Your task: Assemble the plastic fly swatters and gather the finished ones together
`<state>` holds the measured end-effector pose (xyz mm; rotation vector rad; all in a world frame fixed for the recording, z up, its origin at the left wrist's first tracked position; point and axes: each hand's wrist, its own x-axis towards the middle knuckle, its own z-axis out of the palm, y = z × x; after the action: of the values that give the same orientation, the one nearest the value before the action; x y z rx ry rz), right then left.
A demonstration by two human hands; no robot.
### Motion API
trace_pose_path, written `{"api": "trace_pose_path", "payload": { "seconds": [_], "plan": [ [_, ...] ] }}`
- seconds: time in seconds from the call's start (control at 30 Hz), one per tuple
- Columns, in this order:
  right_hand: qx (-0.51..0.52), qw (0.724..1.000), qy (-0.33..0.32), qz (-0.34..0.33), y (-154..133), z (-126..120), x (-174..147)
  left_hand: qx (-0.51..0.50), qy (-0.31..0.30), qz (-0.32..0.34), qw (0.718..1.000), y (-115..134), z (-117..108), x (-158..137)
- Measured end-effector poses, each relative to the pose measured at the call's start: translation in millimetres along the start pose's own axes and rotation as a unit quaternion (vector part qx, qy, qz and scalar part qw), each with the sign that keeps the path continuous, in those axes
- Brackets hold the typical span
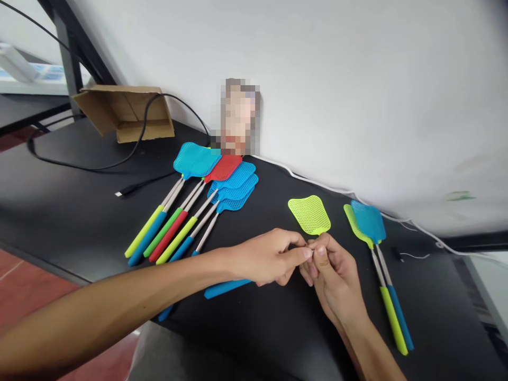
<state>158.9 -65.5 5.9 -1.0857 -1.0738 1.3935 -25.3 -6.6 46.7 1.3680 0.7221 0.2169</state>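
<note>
Both of my hands meet at the right of centre, fingertips pinched together just below the neck of a lime-green fly swatter head (309, 214). My left hand (270, 257) is closed, thumb and forefinger pressed to the other hand's fingertips. My right hand (335, 272) is closed too, its thumb against its fingers. The fingers hide the part between them. Below my left wrist a blue handle (228, 288) shows; whether it belongs to the green head I cannot tell. To the right lie a green swatter (357, 228) and a blue swatter (370, 221), partly overlapping.
Several fly swatters lie fanned out at the left, among them a red one (225, 168) and a blue one (194, 160). Behind them are an open cardboard box (138, 114) and a black cable (145, 124). A white cable (317, 183) runs along the pale wall (357, 95) behind the black table (273, 328).
</note>
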Motion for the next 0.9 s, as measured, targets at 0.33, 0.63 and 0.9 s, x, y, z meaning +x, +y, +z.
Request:
{"api": "trace_pose_path", "payload": {
  "seconds": [0.33, 0.63, 0.9],
  "plan": [
    [-0.176, 0.984, 0.022, -0.029, -19, -13, 3, -0.046, 0.018, 0.024, 0.998, -3, 0, 4],
    [-0.694, 0.683, 0.216, -0.064, -13, -56, 31, -0.181, 0.134, 0.049, 0.973, -6, -9, 11],
    [-0.721, 0.649, 0.234, -0.066, 3, -47, 51, -0.152, 0.091, 0.047, 0.983, -8, -2, 11]
  ]
}}
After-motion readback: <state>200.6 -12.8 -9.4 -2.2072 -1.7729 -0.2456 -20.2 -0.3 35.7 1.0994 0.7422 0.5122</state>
